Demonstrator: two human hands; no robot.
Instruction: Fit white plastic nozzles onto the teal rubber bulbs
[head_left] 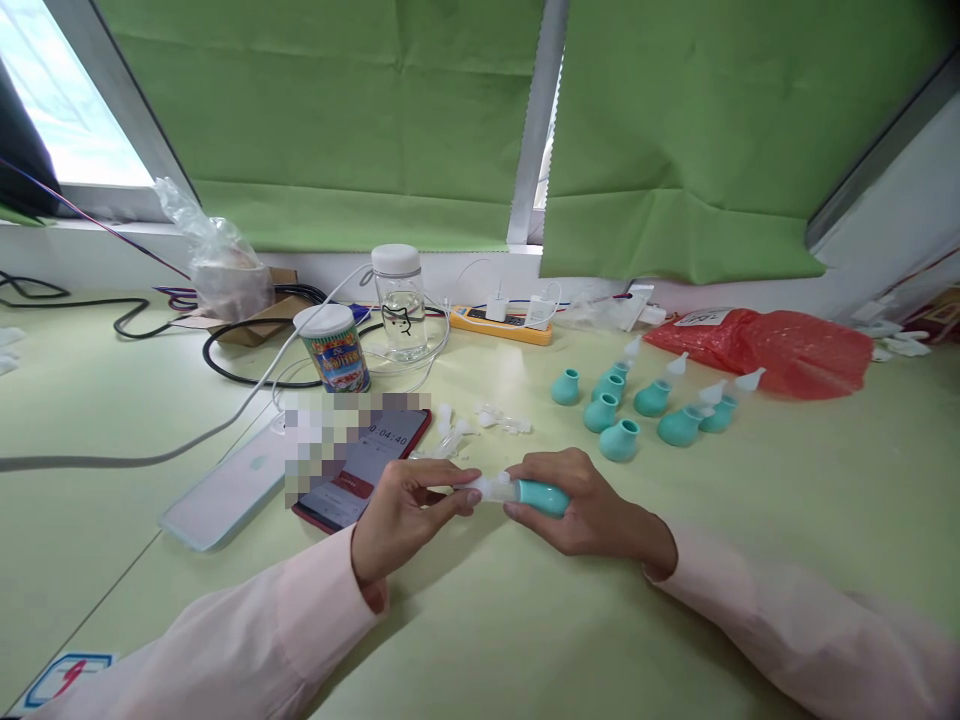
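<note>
My right hand (581,500) is wrapped round a teal rubber bulb (543,497), which lies on its side with its mouth to the left. A clear plastic nozzle piece (498,488) meets the bulb's mouth. At its left end, the thumb and forefinger of my left hand (412,510) pinch the nozzle tip. Beyond my hands, several small clear plastic parts (450,435) lie loose. To the right stand several open teal bulbs (619,440) and several more bulbs with white nozzles fitted (681,425).
Left of my hands lie a lit phone (352,480) and a pale phone (225,495). Behind are a printed can (335,350), a lidded bottle (403,310), an orange power strip (517,330) and cables. A red plastic bag (780,350) lies at the back right.
</note>
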